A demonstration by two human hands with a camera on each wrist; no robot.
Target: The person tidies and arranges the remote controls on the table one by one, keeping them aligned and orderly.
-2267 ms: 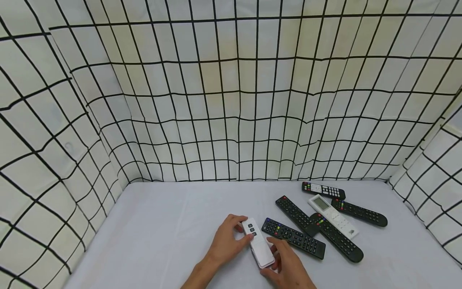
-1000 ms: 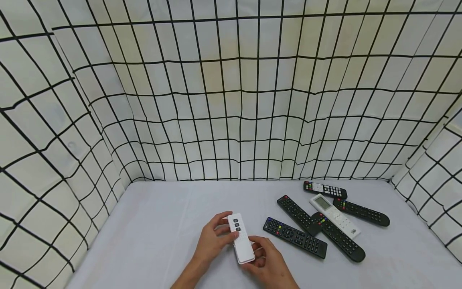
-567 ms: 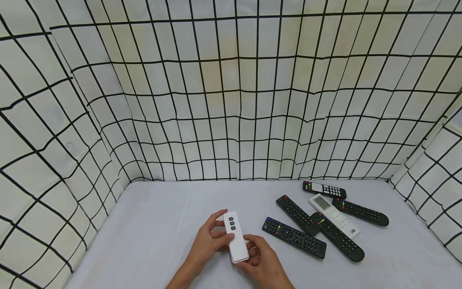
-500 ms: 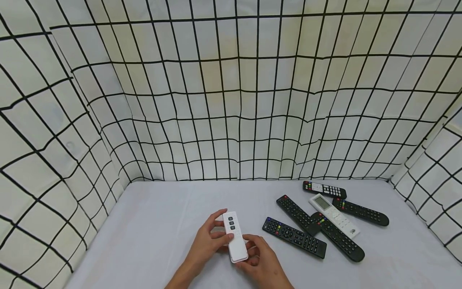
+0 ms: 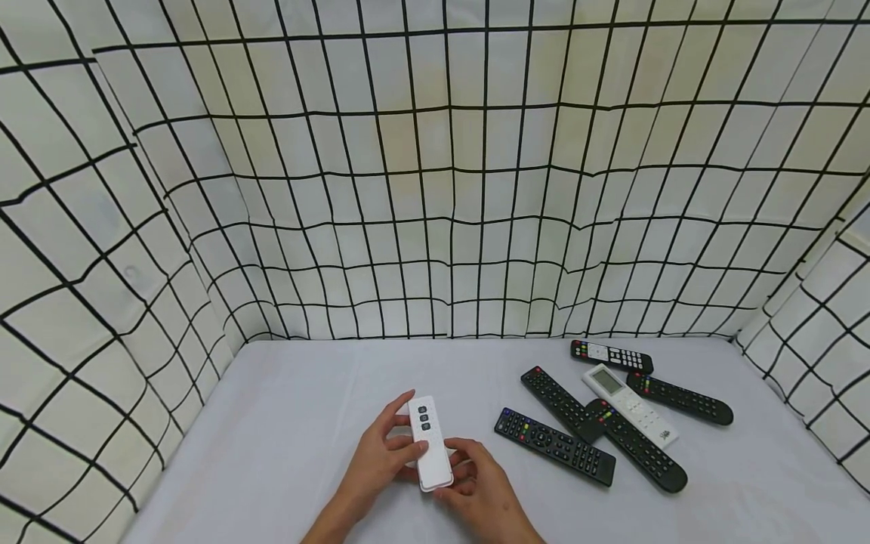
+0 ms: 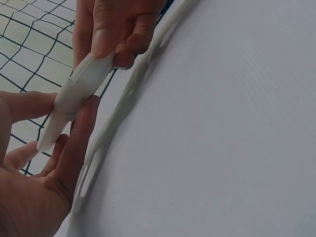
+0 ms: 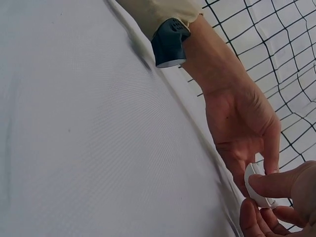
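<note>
The white remote [image 5: 431, 446] lies between the two hands, right of the left hand [image 5: 377, 453] and left of the right hand [image 5: 481, 480]. The left hand pinches it, thumb on the face just nearer than the dark buttons [image 5: 424, 418], index finger reaching forward to the far corner; the left wrist view shows fingers under the case too. The right hand pinches the near end, thumb at its bottom edge and index finger on the long side facing that hand. A step or seam shows along the case in the left wrist view; whether it is a loose cover I cannot tell. The remote looks light and stiff, probably hard plastic, so it should not bend under a firm squeeze, but its smooth shell may slide under dry fingertips. The better hold is likely by the long sides, left fingers on one and right fingers on the other, with the thumbs clear of the buttons. A drop might crack a cover or clip, I would guess. The black remote [image 5: 555, 447] sits apart, forward and to the right of the right hand.
</note>
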